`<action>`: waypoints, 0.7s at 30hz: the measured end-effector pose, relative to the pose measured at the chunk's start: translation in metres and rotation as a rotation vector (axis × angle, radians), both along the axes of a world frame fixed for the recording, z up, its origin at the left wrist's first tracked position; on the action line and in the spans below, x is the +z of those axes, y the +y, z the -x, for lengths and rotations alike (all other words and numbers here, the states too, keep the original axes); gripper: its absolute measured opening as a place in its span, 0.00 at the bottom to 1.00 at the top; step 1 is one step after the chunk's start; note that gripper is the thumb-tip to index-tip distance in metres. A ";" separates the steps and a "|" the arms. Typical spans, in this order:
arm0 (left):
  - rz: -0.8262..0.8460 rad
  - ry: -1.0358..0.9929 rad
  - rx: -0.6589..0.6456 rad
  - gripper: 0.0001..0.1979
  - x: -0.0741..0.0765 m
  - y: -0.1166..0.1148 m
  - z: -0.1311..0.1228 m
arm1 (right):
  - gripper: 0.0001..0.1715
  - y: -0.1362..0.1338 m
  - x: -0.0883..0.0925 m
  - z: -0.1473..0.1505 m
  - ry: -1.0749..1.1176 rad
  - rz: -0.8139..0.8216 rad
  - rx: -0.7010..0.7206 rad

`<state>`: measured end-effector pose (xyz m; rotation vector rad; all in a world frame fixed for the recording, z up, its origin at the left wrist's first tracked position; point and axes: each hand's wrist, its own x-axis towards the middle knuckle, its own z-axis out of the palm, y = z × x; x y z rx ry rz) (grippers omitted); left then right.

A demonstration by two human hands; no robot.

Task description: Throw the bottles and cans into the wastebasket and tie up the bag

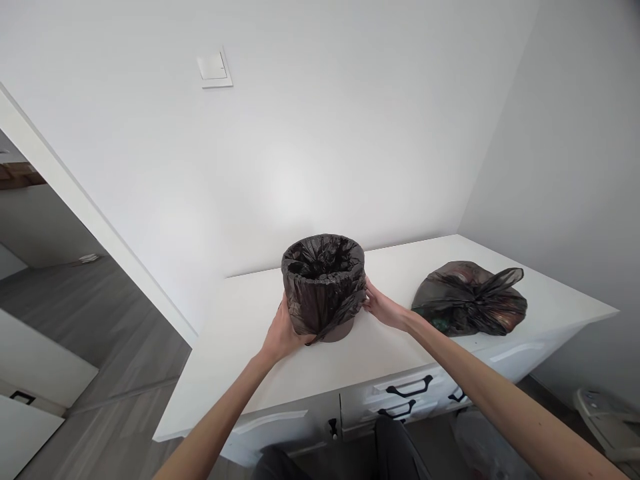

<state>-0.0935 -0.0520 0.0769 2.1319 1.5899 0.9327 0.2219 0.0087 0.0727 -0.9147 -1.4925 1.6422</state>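
Note:
A small round trash can [342,331] stands upright on the white cabinet top, with a black bin liner [324,297] folded over its rim and hanging down the outside. My left hand [286,337] grips the can low on its left side, the thumb lying across the front by the liner's lower edge. On the opposite side, my right hand [383,305] holds the liner-covered wall, its fingertips partly hidden behind the can. A tied black garbage bag [470,300], filled with things I cannot make out, rests to the right of my right hand.
The white cabinet [250,293] has drawers with black handles [410,387] along its front. Behind it rises a white wall with a light switch [214,68]. A doorway opens at left onto grey flooring [125,333]. A pale object [607,420] stands low at right.

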 end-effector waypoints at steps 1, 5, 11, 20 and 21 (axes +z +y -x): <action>-0.005 0.035 0.027 0.68 -0.007 -0.001 0.003 | 0.35 0.001 -0.004 -0.002 -0.052 -0.018 -0.028; -0.071 0.134 0.145 0.64 -0.024 -0.011 0.015 | 0.30 -0.007 0.001 -0.004 -0.291 -0.171 -0.309; -0.152 0.162 0.181 0.55 -0.027 -0.043 0.022 | 0.22 -0.055 0.023 0.004 -0.483 -0.923 -0.624; -0.035 0.176 0.259 0.42 -0.052 -0.058 0.039 | 0.19 -0.098 -0.004 0.007 -1.063 -1.229 -0.220; -0.033 0.191 0.260 0.40 -0.055 -0.061 0.044 | 0.19 -0.101 -0.006 0.005 -1.098 -1.223 -0.204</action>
